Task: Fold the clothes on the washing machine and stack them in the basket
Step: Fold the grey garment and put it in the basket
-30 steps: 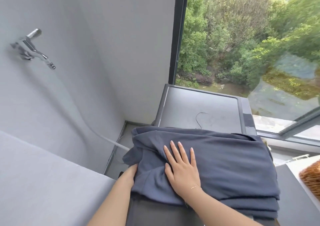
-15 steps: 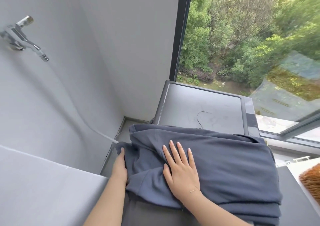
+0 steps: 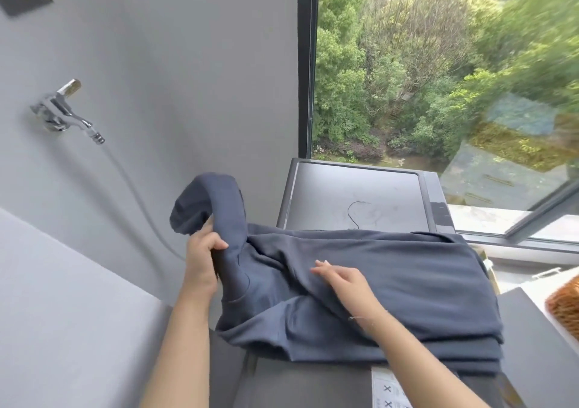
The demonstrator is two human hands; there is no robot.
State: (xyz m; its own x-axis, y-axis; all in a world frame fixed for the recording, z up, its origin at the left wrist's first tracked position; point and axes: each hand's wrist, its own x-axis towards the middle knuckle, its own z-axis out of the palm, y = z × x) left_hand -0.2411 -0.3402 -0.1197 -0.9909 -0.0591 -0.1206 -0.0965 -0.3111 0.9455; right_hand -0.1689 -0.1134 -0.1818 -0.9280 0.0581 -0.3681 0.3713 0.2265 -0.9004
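Observation:
A dark blue garment (image 3: 407, 285) lies spread over the near half of the grey washing machine (image 3: 360, 198). My left hand (image 3: 203, 251) grips its left sleeve and holds it raised, so the sleeve end arches up beside the wall. My right hand (image 3: 341, 279) rests on the cloth near the middle, fingers straight and pointing left. Only an orange-brown woven corner of the basket (image 3: 564, 304) shows at the right edge.
A grey wall with a metal tap (image 3: 62, 110) and hose stands on the left. A grey ledge (image 3: 62, 298) runs below it. Behind the machine is a large window (image 3: 438, 63) over trees. A dark thread (image 3: 357, 210) lies on the machine's lid.
My left hand took hold of the hanging left sleeve and lifted it up above the machine's edge. My right hand turned and slid slightly right, still on the cloth.

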